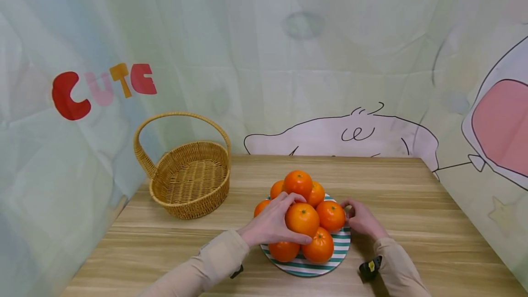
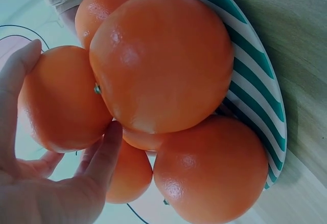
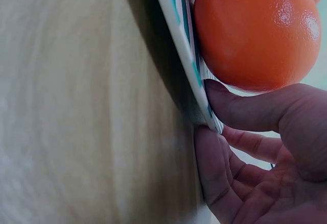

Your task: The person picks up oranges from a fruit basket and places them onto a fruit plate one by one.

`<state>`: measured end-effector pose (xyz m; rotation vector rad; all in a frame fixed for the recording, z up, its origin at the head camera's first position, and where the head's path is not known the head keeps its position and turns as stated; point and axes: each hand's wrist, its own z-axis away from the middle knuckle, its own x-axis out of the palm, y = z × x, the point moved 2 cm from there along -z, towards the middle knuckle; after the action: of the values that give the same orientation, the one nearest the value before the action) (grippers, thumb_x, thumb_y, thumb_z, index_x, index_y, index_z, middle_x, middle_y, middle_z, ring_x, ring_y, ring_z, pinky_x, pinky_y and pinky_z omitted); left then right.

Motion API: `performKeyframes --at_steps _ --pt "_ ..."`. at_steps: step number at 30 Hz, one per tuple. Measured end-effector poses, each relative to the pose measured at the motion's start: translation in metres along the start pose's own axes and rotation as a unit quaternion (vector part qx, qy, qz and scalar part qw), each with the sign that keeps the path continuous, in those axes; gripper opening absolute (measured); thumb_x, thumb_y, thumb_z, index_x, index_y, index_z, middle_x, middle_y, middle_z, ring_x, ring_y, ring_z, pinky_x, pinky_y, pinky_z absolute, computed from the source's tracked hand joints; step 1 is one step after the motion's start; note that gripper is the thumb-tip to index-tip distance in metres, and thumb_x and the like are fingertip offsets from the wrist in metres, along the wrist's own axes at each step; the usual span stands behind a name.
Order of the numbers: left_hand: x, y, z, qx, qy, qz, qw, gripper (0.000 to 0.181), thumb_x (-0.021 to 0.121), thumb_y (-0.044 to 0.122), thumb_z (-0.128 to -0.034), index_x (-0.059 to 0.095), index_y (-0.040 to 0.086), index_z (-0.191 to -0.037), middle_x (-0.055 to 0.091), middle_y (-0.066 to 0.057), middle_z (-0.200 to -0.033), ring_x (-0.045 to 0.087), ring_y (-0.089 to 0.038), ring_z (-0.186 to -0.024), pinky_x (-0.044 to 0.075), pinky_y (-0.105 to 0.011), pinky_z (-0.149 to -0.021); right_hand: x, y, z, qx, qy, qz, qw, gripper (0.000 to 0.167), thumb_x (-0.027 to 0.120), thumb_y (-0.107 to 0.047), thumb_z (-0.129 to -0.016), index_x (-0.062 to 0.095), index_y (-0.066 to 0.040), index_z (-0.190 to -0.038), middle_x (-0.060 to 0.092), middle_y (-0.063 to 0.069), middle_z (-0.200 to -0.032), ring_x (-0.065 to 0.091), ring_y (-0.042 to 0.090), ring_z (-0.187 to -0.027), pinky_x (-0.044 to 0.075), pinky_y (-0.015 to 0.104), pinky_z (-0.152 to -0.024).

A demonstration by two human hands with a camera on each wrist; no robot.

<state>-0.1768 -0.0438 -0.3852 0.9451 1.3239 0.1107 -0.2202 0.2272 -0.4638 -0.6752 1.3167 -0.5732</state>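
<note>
Several oranges are heaped on a round plate (image 1: 311,270) with green and white stripes. My left hand (image 1: 270,223) holds the upper front orange (image 1: 303,220), thumb on its near side and fingers round its far side. The left wrist view shows this held orange (image 2: 64,98) against a larger-looking neighbour (image 2: 161,63). At the plate's right edge, my right hand (image 1: 364,220) pinches the rim. Up close in the right wrist view, the thumb lies over the plate rim (image 3: 180,42) with a finger beneath, just below another orange (image 3: 255,32).
A woven wicker basket (image 1: 194,180) with a tall handle stands at the back left of the wooden table (image 1: 396,187). Printed cloth curtains (image 1: 264,58) hang behind and beside the table.
</note>
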Motion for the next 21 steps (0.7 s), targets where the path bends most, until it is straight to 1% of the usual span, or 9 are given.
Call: performKeyframes --at_steps 9,16,21 --pt "0.0015 0.0008 -0.0006 -0.007 -0.006 0.007 0.9999 0.072 0.083 0.056 -0.0729 0.049 0.029 -0.13 0.049 0.003 -0.12 0.052 -0.015 -0.108 0.05 -0.037 -0.092 -0.0004 0.0008 -0.001 -0.007 0.002 0.004 1.0 0.038 0.062 0.005 -0.079 0.06 0.004 -0.117 0.053 0.009 -0.08 0.049 0.021 -0.072 0.041 0.031 -0.063" --pt "0.0024 0.0013 -0.0007 -0.012 -0.012 0.009 0.9998 0.074 0.082 0.055 -0.0748 0.047 0.028 -0.134 0.047 0.001 -0.124 0.052 -0.018 -0.111 0.051 -0.041 -0.094 -0.0003 0.002 -0.0015 -0.009 0.004 0.006 0.9999 0.039 0.062 0.006 -0.077 0.06 0.004 -0.116 0.053 0.009 -0.079 0.048 0.021 -0.071 0.04 0.031 -0.063" --pt "0.0024 0.0009 -0.0006 -0.008 -0.011 0.009 0.9999 0.076 0.082 0.055 -0.0747 0.047 0.027 -0.137 0.047 0.0 -0.126 0.052 -0.019 -0.112 0.051 -0.041 -0.095 -0.0002 0.0019 -0.001 -0.007 0.003 0.008 0.9999 0.039 0.062 0.006 -0.077 0.06 0.004 -0.116 0.053 0.009 -0.078 0.048 0.02 -0.071 0.04 0.03 -0.063"
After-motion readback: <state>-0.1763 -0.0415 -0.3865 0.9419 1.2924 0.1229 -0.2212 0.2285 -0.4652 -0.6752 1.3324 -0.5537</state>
